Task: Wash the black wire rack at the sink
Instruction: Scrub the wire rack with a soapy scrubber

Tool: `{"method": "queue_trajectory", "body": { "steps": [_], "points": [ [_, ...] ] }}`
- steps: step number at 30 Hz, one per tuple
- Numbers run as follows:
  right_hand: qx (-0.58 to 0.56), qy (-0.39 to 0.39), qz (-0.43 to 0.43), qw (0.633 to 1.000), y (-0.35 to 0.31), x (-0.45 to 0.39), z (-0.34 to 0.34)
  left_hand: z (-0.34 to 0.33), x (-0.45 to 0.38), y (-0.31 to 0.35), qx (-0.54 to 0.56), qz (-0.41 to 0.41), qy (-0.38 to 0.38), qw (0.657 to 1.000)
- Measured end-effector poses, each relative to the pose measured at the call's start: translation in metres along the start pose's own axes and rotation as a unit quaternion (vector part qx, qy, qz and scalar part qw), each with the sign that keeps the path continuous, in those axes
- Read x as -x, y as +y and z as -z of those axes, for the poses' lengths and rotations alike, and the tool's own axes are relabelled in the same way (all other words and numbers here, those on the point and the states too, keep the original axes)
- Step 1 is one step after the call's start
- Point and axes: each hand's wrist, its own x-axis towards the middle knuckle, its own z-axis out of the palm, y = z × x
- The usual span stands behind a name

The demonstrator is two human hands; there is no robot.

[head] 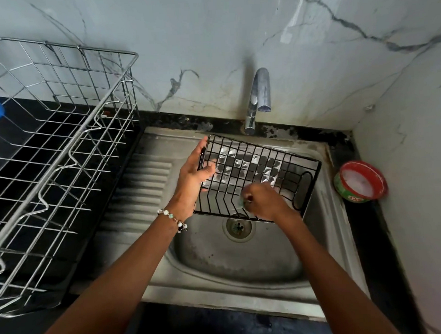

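Left hand [193, 174]: arm reaching forward, beaded wrist, fingers and thumb curled round the rack's left edge.
Right hand [262, 201]: blurred, fingers curled, pressed on the wires.

Premises: a home kitchen. Evidence: a steel sink [244, 264] with ribbed drainboard set into a black bench [369, 236], a wall tap [258, 97] above it, marble-look wall tiles [208, 28], and a wire dish drainer [57, 153] beside the sink.
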Motion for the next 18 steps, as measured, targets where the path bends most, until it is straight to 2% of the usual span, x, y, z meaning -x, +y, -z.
{"method": "queue_trajectory", "body": {
  "steps": [4, 7, 9, 11, 15, 18],
  "points": [
    [-0.032, 0.053, 0.09, 0.994, -0.031, -0.006, -0.007, -0.006, -0.002, 0.001, 0.018, -0.026, -0.03, 0.999],
    [-0.046, 0.055, 0.168, 0.983, -0.048, -0.004, -0.007, -0.005, -0.005, 0.001, 0.014, -0.037, -0.045, 0.998],
    [-0.037, 0.042, 0.172, 0.984, -0.045, 0.001, -0.003, -0.005, -0.005, 0.003, 0.012, -0.038, -0.051, 0.998],
    [-0.009, 0.029, 0.138, 0.99, -0.026, 0.006, 0.001, -0.003, -0.005, 0.004, 0.016, -0.036, -0.042, 0.998],
    [0.061, 0.038, -0.022, 0.997, 0.025, 0.019, 0.011, 0.006, -0.005, 0.004, 0.03, -0.031, -0.028, 0.999],
    [0.103, 0.027, -0.113, 0.988, 0.028, 0.025, 0.017, 0.006, -0.004, -0.001, 0.04, -0.026, -0.035, 0.998]
  ]
}}
